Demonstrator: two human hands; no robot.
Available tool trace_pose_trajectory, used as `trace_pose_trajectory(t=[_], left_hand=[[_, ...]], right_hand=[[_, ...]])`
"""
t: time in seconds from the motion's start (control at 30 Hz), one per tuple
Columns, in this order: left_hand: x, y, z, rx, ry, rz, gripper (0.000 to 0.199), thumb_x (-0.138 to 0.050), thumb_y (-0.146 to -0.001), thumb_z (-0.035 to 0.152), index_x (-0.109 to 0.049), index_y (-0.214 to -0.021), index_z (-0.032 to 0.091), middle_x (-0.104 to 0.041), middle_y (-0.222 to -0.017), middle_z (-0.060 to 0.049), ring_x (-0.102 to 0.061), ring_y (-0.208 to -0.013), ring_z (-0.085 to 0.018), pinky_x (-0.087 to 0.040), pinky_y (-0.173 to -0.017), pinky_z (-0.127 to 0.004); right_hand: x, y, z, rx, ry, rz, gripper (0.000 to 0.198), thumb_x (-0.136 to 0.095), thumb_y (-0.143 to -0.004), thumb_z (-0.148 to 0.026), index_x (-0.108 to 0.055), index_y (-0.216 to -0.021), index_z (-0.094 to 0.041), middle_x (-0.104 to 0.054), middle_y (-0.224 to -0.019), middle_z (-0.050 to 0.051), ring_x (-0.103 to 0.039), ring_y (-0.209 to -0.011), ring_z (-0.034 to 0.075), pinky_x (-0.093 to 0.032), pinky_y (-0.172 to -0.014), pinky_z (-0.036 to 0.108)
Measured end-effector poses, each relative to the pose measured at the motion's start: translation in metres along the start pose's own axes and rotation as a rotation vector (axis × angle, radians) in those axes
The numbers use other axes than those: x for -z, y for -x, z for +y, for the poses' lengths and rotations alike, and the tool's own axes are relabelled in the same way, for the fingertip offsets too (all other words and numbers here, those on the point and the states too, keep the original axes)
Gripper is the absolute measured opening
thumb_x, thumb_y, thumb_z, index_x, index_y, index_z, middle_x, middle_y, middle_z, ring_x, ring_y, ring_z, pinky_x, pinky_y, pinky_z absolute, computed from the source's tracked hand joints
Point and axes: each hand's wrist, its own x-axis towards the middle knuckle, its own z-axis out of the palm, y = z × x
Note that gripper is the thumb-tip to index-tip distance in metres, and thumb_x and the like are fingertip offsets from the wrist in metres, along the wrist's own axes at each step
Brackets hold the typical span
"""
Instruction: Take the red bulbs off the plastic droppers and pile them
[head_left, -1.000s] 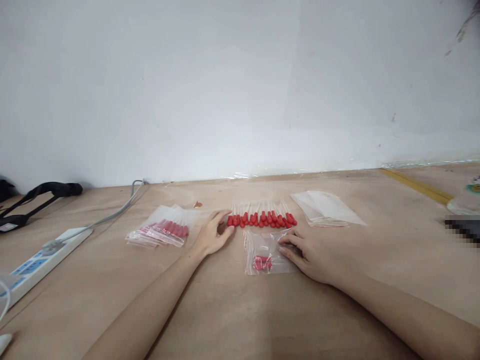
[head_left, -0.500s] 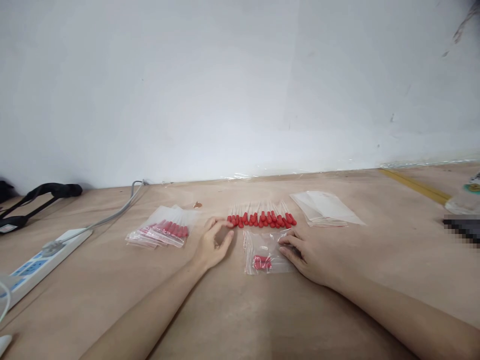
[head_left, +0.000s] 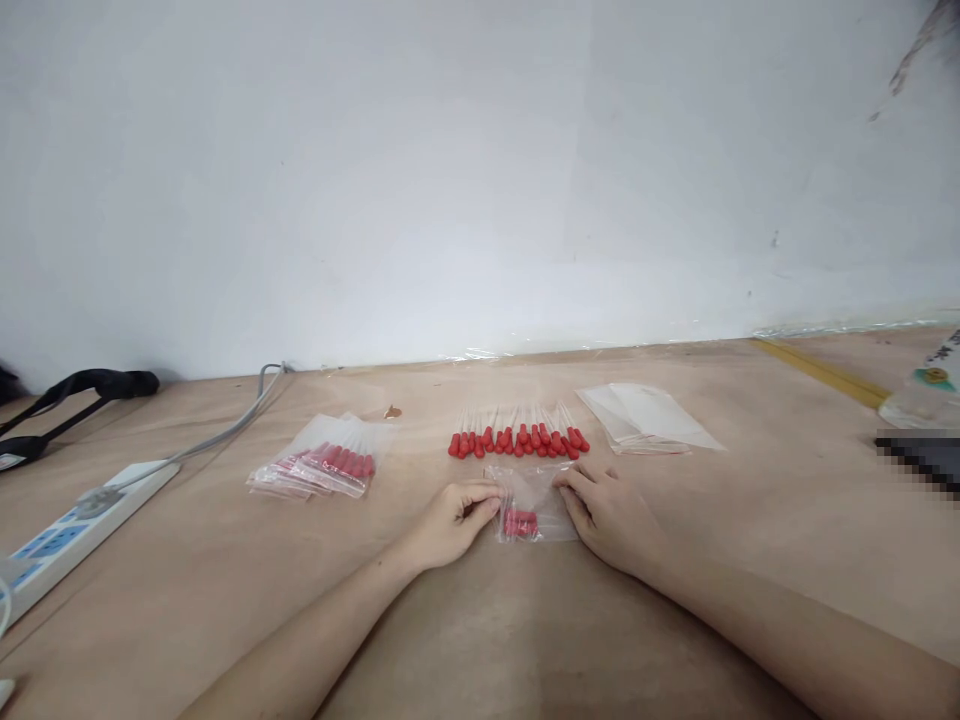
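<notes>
A clear zip bag lies flat on the table between my hands, with red-bulbed droppers inside it. My left hand pinches the bag's left edge between thumb and fingers. At the right side, my right hand has its thumb and fingers closed on the bag's upper right part. Just beyond the bag is a row of loose droppers, red bulbs toward me and clear tips pointing at the wall.
Filled bags of droppers are piled at left, flat bags stacked at right. A power strip with a grey cable and a black strap-like object lie far left. A yellow strip runs along the right back.
My left hand has come from beside the dropper row down to the bag's left edge and closed on it. The right hand stays at the bag's right side.
</notes>
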Motion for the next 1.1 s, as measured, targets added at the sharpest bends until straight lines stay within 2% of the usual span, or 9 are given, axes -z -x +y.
trace_pose_trajectory(t=[0.1,0.2,0.37,0.5,0.67,0.8,0.87,1.0,1.1], left_hand=[[0.002,0.001,-0.001,-0.013,0.001,-0.018,0.027,-0.047,-0.085,0.031,-0.065,-0.103,0.02,-0.065,-0.1,-0.006,-0.06,-0.09,-0.018,-0.046,-0.081,-0.029],[0.003,0.003,0.002,-0.035,-0.028,-0.07,0.027,-0.048,-0.085,0.032,-0.067,-0.099,0.019,-0.063,-0.099,-0.007,-0.058,-0.089,-0.017,-0.045,-0.08,-0.029],[0.004,0.005,0.004,-0.08,-0.046,-0.138,0.036,-0.053,-0.082,0.035,-0.058,-0.115,0.021,-0.06,-0.106,-0.007,-0.056,-0.092,-0.018,-0.044,-0.082,-0.03],[-0.002,0.007,0.008,-0.154,-0.115,-0.083,0.035,-0.056,-0.081,0.033,-0.058,-0.114,0.023,-0.06,-0.102,-0.006,-0.054,-0.094,-0.018,-0.042,-0.084,-0.03],[-0.007,0.011,0.011,-0.209,-0.234,-0.007,0.026,-0.044,-0.087,0.024,-0.058,-0.108,0.02,-0.055,-0.098,-0.007,-0.051,-0.089,-0.016,-0.043,-0.079,-0.029],[-0.006,0.011,0.011,-0.258,-0.255,0.012,0.02,-0.041,-0.087,0.021,-0.056,-0.1,0.018,-0.051,-0.097,-0.008,-0.049,-0.086,-0.016,-0.043,-0.077,-0.029],[-0.004,0.011,0.011,-0.237,-0.23,0.006,0.017,-0.043,-0.086,0.022,-0.056,-0.096,0.017,-0.051,-0.096,-0.008,-0.049,-0.086,-0.016,-0.043,-0.077,-0.028],[-0.006,0.01,0.003,-0.057,-0.039,-0.031,0.015,-0.048,-0.084,0.027,-0.058,-0.091,0.017,-0.058,-0.084,-0.004,-0.054,-0.076,-0.014,-0.044,-0.069,-0.026],[-0.003,0.008,-0.006,0.027,0.165,0.045,0.02,-0.056,-0.08,0.031,-0.06,-0.09,0.015,-0.063,-0.084,-0.004,-0.058,-0.078,-0.015,-0.046,-0.071,-0.027]], right_hand=[[0.011,0.002,0.003,0.074,-0.129,-0.051,0.025,-0.031,-0.091,-0.028,-0.055,-0.094,-0.02,-0.059,-0.094,0.005,-0.055,-0.083,0.017,-0.041,-0.074,0.032],[0.024,0.005,0.006,0.173,-0.236,-0.14,0.027,-0.045,-0.085,-0.039,-0.052,-0.105,-0.022,-0.057,-0.102,0.006,-0.054,-0.089,0.019,-0.042,-0.076,0.032],[0.024,0.006,0.005,0.119,-0.239,-0.112,0.023,-0.05,-0.082,-0.036,-0.055,-0.099,-0.022,-0.059,-0.096,0.006,-0.055,-0.083,0.018,-0.044,-0.073,0.033],[0.015,0.005,0.004,0.113,-0.217,-0.047,0.022,-0.045,-0.085,-0.036,-0.056,-0.098,-0.021,-0.059,-0.097,0.006,-0.055,-0.084,0.018,-0.043,-0.076,0.035],[0.014,0.007,0.007,0.175,-0.228,-0.086,0.024,-0.044,-0.086,-0.036,-0.055,-0.102,-0.021,-0.058,-0.099,0.007,-0.054,-0.088,0.019,-0.043,-0.077,0.035],[0.015,0.008,0.009,0.213,-0.226,-0.082,0.025,-0.048,-0.084,-0.035,-0.054,-0.104,-0.022,-0.057,-0.1,0.007,-0.054,-0.089,0.019,-0.043,-0.077,0.035],[0.014,0.009,0.01,0.214,-0.214,-0.077,0.025,-0.049,-0.084,-0.035,-0.054,-0.104,-0.022,-0.057,-0.1,0.006,-0.054,-0.089,0.019,-0.043,-0.077,0.034],[0.014,0.009,0.01,0.203,-0.203,-0.087,0.025,-0.049,-0.084,-0.035,-0.054,-0.105,-0.022,-0.055,-0.102,0.006,-0.053,-0.09,0.019,-0.042,-0.079,0.035],[0.015,0.008,0.009,0.188,-0.212,-0.111,0.025,-0.048,-0.084,-0.035,-0.053,-0.104,-0.022,-0.055,-0.103,0.006,-0.052,-0.091,0.019,-0.042,-0.08,0.036]])
